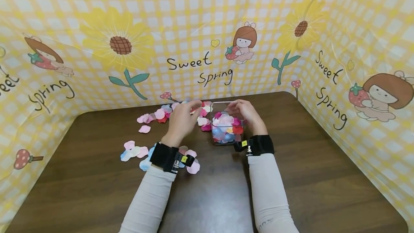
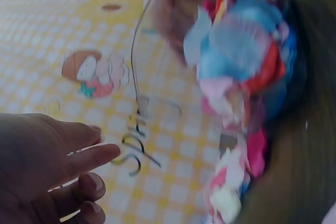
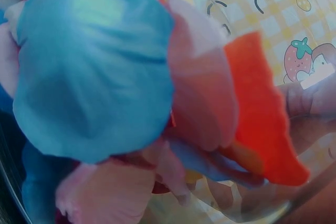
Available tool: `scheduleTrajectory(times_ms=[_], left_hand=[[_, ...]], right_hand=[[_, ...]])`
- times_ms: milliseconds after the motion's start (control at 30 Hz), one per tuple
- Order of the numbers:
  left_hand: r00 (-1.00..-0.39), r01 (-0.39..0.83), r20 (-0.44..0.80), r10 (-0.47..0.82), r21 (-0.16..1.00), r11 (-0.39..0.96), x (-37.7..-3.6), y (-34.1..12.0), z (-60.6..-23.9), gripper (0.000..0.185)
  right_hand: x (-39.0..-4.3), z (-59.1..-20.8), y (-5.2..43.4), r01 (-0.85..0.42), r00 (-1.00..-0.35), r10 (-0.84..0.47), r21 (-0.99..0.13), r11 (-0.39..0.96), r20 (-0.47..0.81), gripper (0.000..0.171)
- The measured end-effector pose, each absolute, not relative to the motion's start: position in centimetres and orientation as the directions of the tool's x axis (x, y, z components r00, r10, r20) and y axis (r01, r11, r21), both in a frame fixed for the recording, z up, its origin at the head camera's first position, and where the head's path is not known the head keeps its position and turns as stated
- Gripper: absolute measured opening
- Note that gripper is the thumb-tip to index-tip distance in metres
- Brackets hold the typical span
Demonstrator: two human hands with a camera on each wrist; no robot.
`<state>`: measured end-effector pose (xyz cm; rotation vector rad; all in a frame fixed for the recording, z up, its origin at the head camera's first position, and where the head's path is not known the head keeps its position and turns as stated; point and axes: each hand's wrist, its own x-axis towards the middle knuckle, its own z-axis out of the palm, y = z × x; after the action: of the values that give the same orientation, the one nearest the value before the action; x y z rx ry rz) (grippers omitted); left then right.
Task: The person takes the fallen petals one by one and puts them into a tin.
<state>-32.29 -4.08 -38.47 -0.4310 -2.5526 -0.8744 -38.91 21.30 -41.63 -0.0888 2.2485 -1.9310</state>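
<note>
A clear container (image 1: 223, 102) stands on the table, filled more than halfway with cloth-like petals (image 1: 224, 127) in blue, pink, white and red. My right hand (image 1: 248, 115) holds it at the far right side, its fingers (image 3: 307, 100) visible through the transparent wall in the right wrist view. To the left of the container, my left hand (image 1: 182, 121) hovers over loose petals with relaxed, slightly bent fingers. Nothing lies between those fingers (image 2: 92, 156) in the left wrist view.
Loose petals (image 1: 160, 113) form a band along the table's back edge, partly behind my left hand. More petals (image 1: 129, 150) lie scattered near the left wrist. A yellow checked cloth (image 1: 194, 39) encloses the brown table (image 1: 310, 175) at the back and sides.
</note>
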Motion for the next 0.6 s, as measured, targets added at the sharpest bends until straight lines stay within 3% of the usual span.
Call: scheduleTrajectory(times_ms=[100,267,467,600], left_hand=[[-0.899,0.367,0.410,0.156,0.508,0.779,-32.8,-5.0,-39.0,0.027],[-0.948,0.315,0.198,0.249,0.459,0.831,-33.5,-5.4,-40.9,0.035],[-0.903,0.381,-0.016,0.430,0.436,0.815,-34.1,-5.6,-42.7,0.058],[-0.880,0.407,-0.048,0.472,0.433,0.804,-34.2,-5.8,-42.9,0.051]], right_hand=[[-38.8,-41.5,21.2,0.079,-0.981,-0.165,-0.986,0.150,-0.103,0.040],[-38.5,-41.5,21.3,0.094,-0.978,-0.167,-0.982,0.164,-0.122,0.040],[-38.5,-41.5,21.2,0.083,-0.981,-0.159,-0.980,0.180,-0.113,0.038],[-38.7,-41.5,21.2,0.100,-0.981,-0.149,-0.979,0.180,-0.128,0.037]])
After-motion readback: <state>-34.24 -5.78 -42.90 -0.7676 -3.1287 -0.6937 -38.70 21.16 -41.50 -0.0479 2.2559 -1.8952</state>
